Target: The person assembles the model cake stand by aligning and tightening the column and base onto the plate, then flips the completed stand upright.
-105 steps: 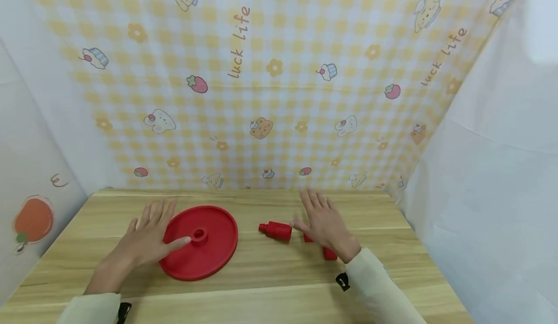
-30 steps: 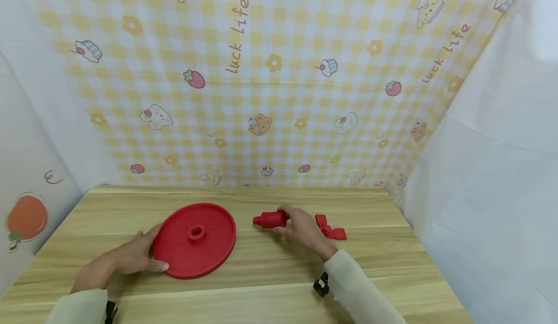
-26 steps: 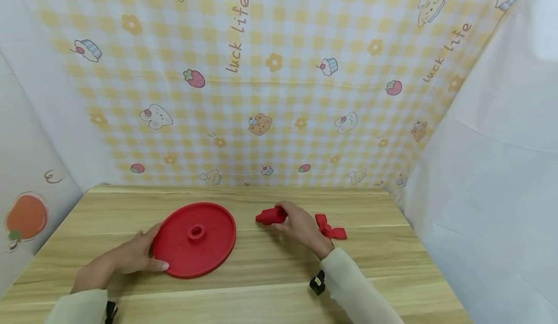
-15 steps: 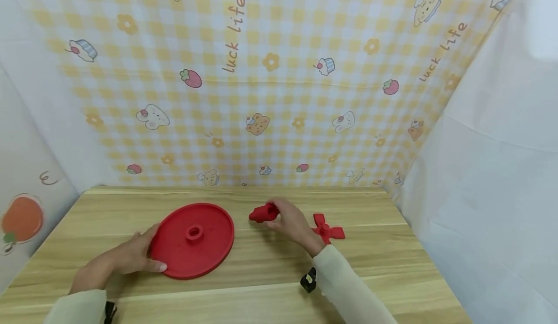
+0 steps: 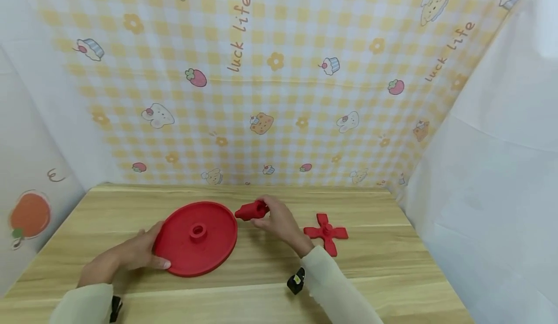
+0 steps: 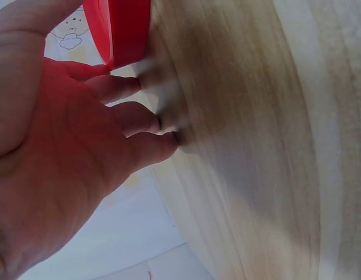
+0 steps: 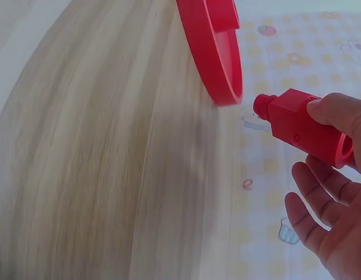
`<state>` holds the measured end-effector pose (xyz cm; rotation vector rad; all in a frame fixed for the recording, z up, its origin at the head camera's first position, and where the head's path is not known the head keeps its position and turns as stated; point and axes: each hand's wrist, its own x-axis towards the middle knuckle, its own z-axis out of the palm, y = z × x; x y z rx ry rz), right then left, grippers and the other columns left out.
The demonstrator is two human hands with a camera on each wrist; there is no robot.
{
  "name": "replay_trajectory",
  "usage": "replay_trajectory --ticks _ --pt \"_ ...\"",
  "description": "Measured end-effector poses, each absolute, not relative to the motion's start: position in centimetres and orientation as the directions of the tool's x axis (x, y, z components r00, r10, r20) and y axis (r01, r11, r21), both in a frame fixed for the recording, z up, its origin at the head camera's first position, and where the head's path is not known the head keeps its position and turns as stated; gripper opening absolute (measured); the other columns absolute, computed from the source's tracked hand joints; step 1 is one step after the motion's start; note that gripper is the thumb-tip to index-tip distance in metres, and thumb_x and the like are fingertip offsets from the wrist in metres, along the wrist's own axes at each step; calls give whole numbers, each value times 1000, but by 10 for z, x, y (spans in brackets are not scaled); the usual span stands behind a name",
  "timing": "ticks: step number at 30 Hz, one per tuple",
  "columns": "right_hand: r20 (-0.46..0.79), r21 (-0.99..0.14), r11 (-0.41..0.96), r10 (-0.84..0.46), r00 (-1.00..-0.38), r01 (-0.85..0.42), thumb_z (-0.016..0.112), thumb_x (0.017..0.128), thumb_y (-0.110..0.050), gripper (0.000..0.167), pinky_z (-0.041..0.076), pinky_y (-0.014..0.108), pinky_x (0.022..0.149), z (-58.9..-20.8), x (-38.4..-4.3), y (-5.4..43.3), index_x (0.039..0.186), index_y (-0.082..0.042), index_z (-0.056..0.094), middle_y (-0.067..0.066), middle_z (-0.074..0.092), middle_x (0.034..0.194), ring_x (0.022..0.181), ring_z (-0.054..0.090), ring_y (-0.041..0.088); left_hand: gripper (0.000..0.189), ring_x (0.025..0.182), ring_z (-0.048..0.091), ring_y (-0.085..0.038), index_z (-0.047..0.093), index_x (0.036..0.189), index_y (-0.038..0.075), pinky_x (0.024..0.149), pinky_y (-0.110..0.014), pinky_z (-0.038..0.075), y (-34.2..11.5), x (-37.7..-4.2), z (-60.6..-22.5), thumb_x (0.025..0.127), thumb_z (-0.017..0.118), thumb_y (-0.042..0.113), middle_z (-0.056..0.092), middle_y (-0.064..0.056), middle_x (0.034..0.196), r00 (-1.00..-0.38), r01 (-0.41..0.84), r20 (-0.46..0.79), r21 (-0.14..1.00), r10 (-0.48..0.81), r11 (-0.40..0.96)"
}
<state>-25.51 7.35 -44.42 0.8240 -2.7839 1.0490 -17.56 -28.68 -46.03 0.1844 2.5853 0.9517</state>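
My left hand (image 5: 132, 255) holds the left edge of a round red disc (image 5: 180, 258), thumb on the near rim and fingers round the far side. The disc lies on the table, raised lip around it and a hollow round hub in its middle. In the left wrist view the other fingertips rest on the wood beside the disc. My right hand (image 5: 281, 221) pinches a red block-shaped post (image 7: 302, 123) with a narrow round knob at one end and a hollow opening at the other. Its knob points left, close to the disc's right rim, and the post is lifted off the table.
A red four-armed cross piece (image 5: 328, 230) with a small central peg lies on the wooden table (image 5: 370, 285), right of my right hand. Behind the table hangs a yellow checked cloth (image 5: 279, 91). White cloth sides (image 5: 488, 169) bound the space.
My left hand has gone from hovering over the disc to holding its edge. The right hand has picked up the post and carried it left towards the disc, uncovering the cross piece.
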Motion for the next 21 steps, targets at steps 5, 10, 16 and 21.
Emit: replay_trajectory --ticks 5,10,16,21 --pt "223 -650 582 -469 -854 -489 79 85 -19 39 49 20 74 -443 -253 64 119 -9 62 2 65 106 88 56 12 124 131 3 -73 6 149 -17 103 -79 19 -286 -175 -459 74 86 40 19 -44 150 -918 4 -302 642 258 767" --pt "213 -734 492 -488 -846 -469 78 86 -16 39 52 20 74 -443 -250 54 120 -9 62 3 66 107 91 59 13 120 133 6 -71 8 149 -18 106 -78 12 -282 -174 -459 75 86 36 22 -44 149 -921 39 -270 653 280 756" --pt "180 -796 425 -514 -839 -431 78 87 -16 43 53 19 71 -437 -243 37 125 -10 62 3 68 107 93 62 14 121 133 4 -71 8 150 -15 105 -78 16 -281 -177 -459 74 86 36 23 -43 149 -921 23 -281 652 269 758" --pt "180 -792 414 -543 -820 -448 80 85 -15 40 53 17 70 -436 -241 20 122 -13 64 -1 68 101 93 63 10 123 131 3 -73 9 150 -15 104 -78 20 -284 -175 -458 73 86 40 23 -44 149 -921 6 -298 631 250 776"
